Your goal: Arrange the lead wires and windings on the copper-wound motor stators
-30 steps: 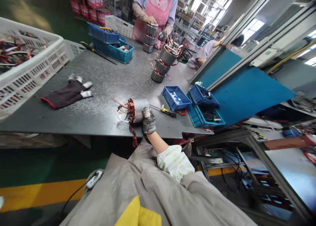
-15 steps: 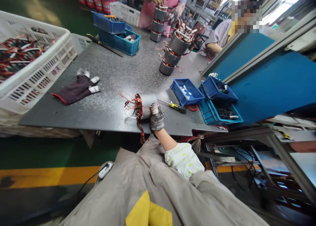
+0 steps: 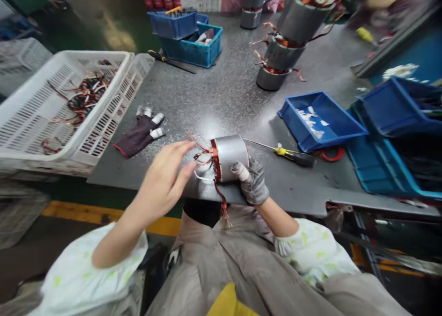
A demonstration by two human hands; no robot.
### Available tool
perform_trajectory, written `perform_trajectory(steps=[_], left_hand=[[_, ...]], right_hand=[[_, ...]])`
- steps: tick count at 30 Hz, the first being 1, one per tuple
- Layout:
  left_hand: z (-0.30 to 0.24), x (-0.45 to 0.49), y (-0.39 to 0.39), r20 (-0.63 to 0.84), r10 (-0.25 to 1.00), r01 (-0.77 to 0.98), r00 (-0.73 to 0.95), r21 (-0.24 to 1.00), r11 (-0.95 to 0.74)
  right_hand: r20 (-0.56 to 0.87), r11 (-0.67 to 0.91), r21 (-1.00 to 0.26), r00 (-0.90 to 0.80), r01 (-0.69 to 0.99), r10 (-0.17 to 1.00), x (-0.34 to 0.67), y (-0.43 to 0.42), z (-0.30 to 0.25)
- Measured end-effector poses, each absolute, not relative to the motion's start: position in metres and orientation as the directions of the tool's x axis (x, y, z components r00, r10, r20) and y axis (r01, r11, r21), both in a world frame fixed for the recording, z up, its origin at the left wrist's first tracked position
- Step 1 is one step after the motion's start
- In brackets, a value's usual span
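A silver motor stator point(image 3: 232, 155) lies on its side near the table's front edge, copper leads fanning out of its left end. My right hand point(image 3: 253, 181), in a grey glove with taped fingertips, grips its right end, thumb on the outer shell; the other fingers are partly hidden behind it. My left hand point(image 3: 165, 175) is bare, with fingers extended and thumb apart, close to the loose leads at the left. I cannot tell whether its fingertips touch them. A red-brown bundle of wires point(image 3: 221, 197) hangs over the table edge.
On the table point(image 3: 207, 92) lie a dark glove point(image 3: 135, 138) and a yellow-black screwdriver point(image 3: 292, 155). Stacked stators point(image 3: 285, 53) stand at the back right. Blue bins point(image 3: 322, 138) sit at right, teal bins point(image 3: 196, 53) behind. A white crate point(image 3: 95, 145) holds wound wire at left.
My left hand has come into view from the lower left and reached the stator's wire end. My right hand keeps its hold. The camera view has shifted closer to the table.
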State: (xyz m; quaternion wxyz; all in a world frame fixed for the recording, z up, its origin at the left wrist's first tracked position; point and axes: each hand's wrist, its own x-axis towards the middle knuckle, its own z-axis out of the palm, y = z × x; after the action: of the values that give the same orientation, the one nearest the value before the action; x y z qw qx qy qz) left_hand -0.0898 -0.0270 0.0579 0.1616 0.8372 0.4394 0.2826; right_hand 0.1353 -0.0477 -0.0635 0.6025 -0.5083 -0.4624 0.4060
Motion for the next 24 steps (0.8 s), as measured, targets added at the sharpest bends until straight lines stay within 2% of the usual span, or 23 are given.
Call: perform_trajectory(steps=[3,6,8,10,13,15,18,21,24], left_hand=[[0.048,-0.085,0.005,0.093,0.835,0.593,0.543,0.661,-0.459],[0.039,-0.080,0.034,-0.159,0.781,0.479,0.605,0.855,-0.197],[0.035,-0.081,0.049,-0.278,0.766,0.420,0.580,0.907,0.012],[0.031,-0.084,0.060,-0.349,0.805,0.393,0.480,0.906,0.158],[0.028,-0.093,0.070,-0.385,0.878,0.378,0.283,0.887,0.266],[0.027,-0.099,0.073,-0.418,0.883,0.387,0.214,0.866,0.317],[0.028,-0.107,0.074,-0.509,0.833,0.430,0.219,0.816,0.386],[0.029,-0.104,0.067,-0.564,0.801,0.395,0.203,0.795,0.460],[0.026,-0.093,0.051,-0.543,0.838,0.297,0.050,0.809,0.506]], right_hand=[[0.118,0.145,-0.984,0.238,-0.099,0.964,0.133,-0.055,-0.057],[0.049,0.088,-0.982,0.223,-0.168,0.974,0.130,-0.054,-0.041],[0.007,0.039,-0.984,0.182,-0.174,0.983,0.129,-0.043,-0.030],[0.012,0.026,-0.995,0.145,-0.095,0.989,0.128,-0.024,-0.022],[0.125,0.116,-0.991,0.127,0.073,0.984,0.130,0.011,-0.022],[0.203,0.197,-0.977,0.077,0.078,0.976,0.131,0.029,-0.026],[0.241,0.238,-0.969,0.032,0.065,0.970,0.131,0.038,-0.030],[0.175,0.145,-0.972,0.165,0.183,0.971,0.127,0.033,-0.026],[0.157,0.097,-0.971,0.277,0.219,0.948,0.122,0.027,-0.021]])
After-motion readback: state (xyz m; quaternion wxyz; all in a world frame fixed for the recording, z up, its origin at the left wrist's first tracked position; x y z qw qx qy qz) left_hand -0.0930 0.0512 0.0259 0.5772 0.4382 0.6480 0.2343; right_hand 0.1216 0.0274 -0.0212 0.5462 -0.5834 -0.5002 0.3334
